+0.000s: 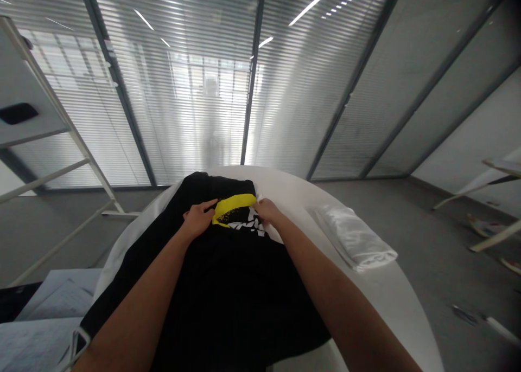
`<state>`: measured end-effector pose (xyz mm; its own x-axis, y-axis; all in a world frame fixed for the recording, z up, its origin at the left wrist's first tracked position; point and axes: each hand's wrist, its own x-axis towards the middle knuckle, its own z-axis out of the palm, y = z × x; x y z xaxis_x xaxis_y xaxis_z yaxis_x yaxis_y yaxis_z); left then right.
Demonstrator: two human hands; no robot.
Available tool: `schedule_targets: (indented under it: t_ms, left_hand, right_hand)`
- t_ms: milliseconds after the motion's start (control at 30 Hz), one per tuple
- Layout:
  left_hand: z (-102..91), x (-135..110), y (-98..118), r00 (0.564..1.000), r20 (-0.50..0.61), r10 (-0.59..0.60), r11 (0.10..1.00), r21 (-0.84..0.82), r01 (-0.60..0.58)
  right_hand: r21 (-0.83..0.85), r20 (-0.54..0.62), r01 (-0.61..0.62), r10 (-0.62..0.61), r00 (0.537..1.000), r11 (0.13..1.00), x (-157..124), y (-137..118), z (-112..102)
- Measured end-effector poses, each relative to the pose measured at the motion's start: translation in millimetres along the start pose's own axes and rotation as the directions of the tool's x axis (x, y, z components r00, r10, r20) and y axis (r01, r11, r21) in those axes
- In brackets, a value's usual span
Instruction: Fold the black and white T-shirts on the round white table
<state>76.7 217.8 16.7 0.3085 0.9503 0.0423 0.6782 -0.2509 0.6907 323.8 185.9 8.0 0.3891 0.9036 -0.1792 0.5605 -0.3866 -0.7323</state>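
Note:
A black garment (pixel 240 290) with a yellow and white print (pixel 236 201) lies spread over a white table (pixel 407 307) with a curved edge. Its far part is folded over near the print. My left hand (pixel 198 219) is at the left end of the yellow patch, fingers closed on the black cloth. At the right end of the print, my right hand (pixel 268 211) pinches the garment's edge; its fingertips are partly hidden by the hand itself. The garment's near part runs down between my forearms and out of view.
A folded, shiny white bundle (pixel 354 236) lies on the table to the right. Left of the table stand a pale metal frame (pixel 73 128) and printed papers (pixel 57 296). Behind is a glass wall with blinds (pixel 195 117). Chair legs (pixel 496 236) show at far right.

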Motion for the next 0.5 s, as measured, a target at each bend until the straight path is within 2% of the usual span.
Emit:
schedule_targets:
  t_ms: [133,333,400,500]
  left_hand:
    - [0.0,0,1,1.000,0.012,-0.021,1.000,0.012,0.021]
    - [1.2,1,5,0.998,0.033,-0.045,0.993,0.106,0.041]
    - [0.7,0,7,0.999,0.028,-0.033,0.990,0.135,0.029]
    - [-2.4,-6,9,0.999,0.047,-0.001,0.982,0.190,-0.008]
  right_hand:
    - [0.002,-0.054,0.010,-0.010,0.999,1.000,5,-1,9]
    - [0.077,-0.126,0.136,-0.125,0.984,0.988,1,0,12]
    - [0.199,-0.125,0.144,-0.121,0.985,0.969,0,5,9]
    - [0.445,-0.078,0.075,-0.045,0.996,0.892,0,18,-1]
